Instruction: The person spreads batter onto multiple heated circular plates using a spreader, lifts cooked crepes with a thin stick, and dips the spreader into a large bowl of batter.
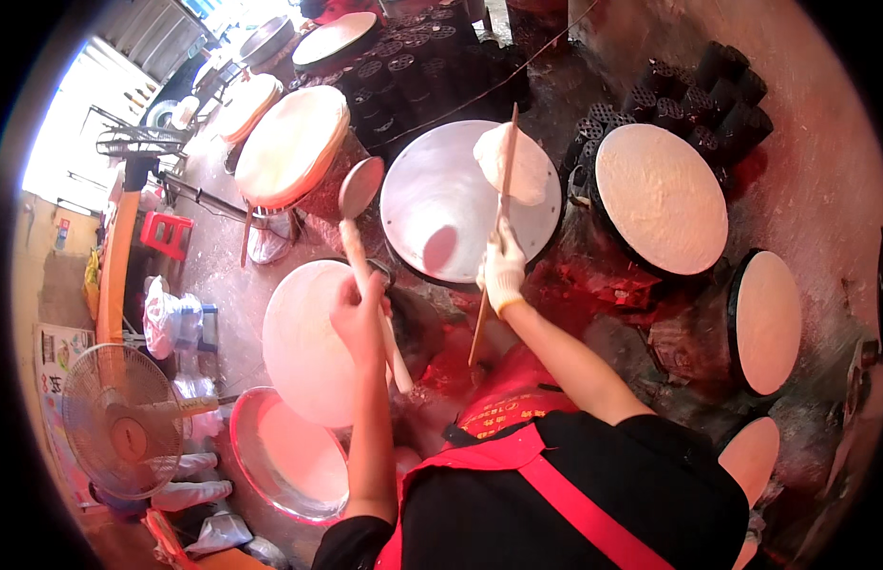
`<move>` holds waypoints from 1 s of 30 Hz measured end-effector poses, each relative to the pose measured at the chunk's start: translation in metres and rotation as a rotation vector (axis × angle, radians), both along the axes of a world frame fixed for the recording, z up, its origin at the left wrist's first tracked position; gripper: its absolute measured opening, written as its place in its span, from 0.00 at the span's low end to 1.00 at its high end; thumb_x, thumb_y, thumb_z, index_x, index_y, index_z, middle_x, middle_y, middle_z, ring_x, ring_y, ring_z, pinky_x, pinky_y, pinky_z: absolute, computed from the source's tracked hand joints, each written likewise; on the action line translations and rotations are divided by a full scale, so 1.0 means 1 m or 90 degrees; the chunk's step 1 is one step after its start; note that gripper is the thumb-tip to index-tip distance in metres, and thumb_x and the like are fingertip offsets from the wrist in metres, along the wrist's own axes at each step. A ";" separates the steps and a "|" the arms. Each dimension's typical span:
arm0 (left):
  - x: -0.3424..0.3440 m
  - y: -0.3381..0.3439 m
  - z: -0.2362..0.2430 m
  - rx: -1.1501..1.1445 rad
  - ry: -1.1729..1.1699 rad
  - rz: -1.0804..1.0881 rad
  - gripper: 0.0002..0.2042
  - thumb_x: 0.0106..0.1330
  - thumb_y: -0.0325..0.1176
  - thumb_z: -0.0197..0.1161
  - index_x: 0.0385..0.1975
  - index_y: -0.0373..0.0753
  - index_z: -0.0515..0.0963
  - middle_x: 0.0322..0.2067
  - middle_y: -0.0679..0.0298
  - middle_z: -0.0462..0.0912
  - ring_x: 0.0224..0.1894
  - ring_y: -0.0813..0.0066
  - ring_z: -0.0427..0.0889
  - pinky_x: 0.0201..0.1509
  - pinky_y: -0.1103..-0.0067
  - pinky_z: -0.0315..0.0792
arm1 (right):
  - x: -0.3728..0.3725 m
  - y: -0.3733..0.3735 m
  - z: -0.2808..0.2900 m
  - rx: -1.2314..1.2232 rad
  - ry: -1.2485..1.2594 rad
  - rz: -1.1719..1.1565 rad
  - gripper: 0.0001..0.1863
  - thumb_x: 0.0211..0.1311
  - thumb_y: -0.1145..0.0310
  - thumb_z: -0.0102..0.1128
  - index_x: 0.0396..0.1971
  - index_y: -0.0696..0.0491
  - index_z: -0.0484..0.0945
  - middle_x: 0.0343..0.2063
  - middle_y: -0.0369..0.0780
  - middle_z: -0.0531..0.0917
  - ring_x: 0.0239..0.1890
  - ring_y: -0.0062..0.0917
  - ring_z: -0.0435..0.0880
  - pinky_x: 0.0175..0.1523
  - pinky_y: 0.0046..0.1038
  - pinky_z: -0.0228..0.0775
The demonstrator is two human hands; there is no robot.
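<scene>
My bare left hand [358,309] is closed round the long wooden handle of a ladle [362,188], whose round bowl is raised at the left edge of a grey round griddle [427,180]. In a white glove, my right hand [503,264] grips a long thin wooden stick [509,152]. The stick's far end crosses a pale patch of batter [529,169] on the griddle's upper right. Beneath my left hand, a second griddle is covered by a pale round sheet [303,332]. A red-rimmed basin of pale batter [299,451] stands at lower left.
More griddles with pale round sheets [662,199] curve round my right side. Stacked pale rounds [294,142] stand at the left. Black coal briquettes [717,100] are piled at far right, with more at the back. A standing fan [123,423] and red stool [164,234] are left.
</scene>
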State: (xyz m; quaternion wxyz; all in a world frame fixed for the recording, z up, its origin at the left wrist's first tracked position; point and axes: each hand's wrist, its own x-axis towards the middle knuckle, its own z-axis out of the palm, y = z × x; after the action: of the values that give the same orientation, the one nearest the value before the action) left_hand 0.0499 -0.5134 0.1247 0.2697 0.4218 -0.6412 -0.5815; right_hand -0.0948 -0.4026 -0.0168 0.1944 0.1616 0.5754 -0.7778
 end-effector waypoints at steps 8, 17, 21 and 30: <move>0.093 0.029 -0.036 0.451 0.163 0.073 0.10 0.70 0.36 0.54 0.29 0.38 0.69 0.19 0.71 0.62 0.17 0.87 0.61 0.16 0.89 0.53 | -0.027 0.069 0.028 -0.041 -0.028 0.301 0.22 0.67 0.66 0.50 0.61 0.38 0.68 0.12 0.29 0.62 0.06 0.13 0.54 0.09 0.19 0.46; 0.135 0.050 -0.053 0.681 0.110 0.027 0.09 0.66 0.33 0.56 0.25 0.41 0.65 0.15 0.74 0.60 0.14 0.86 0.60 0.14 0.88 0.53 | -0.019 0.063 0.019 0.094 0.026 0.245 0.19 0.68 0.62 0.51 0.58 0.34 0.70 0.13 0.29 0.62 0.07 0.13 0.56 0.10 0.20 0.50; 0.128 0.069 -0.061 0.644 0.106 0.090 0.08 0.65 0.32 0.58 0.26 0.40 0.67 0.17 0.72 0.63 0.16 0.82 0.64 0.16 0.86 0.59 | -0.035 0.049 0.029 0.118 0.053 0.386 0.19 0.68 0.65 0.48 0.58 0.38 0.71 0.12 0.28 0.62 0.06 0.13 0.55 0.10 0.19 0.49; 0.100 0.115 -0.086 0.441 0.058 0.199 0.05 0.62 0.32 0.60 0.33 0.38 0.76 0.29 0.67 0.78 0.33 0.81 0.76 0.43 0.82 0.68 | -0.100 0.124 0.029 0.130 0.081 0.368 0.22 0.67 0.71 0.42 0.59 0.40 0.70 0.12 0.28 0.63 0.06 0.12 0.57 0.08 0.18 0.50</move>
State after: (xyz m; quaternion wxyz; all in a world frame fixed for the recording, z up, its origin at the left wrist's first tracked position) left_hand 0.1497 -0.3979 0.0390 0.2250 0.5546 -0.3218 -0.7337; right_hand -0.1949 -0.2781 0.0126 0.3543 -0.0392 0.6834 -0.6371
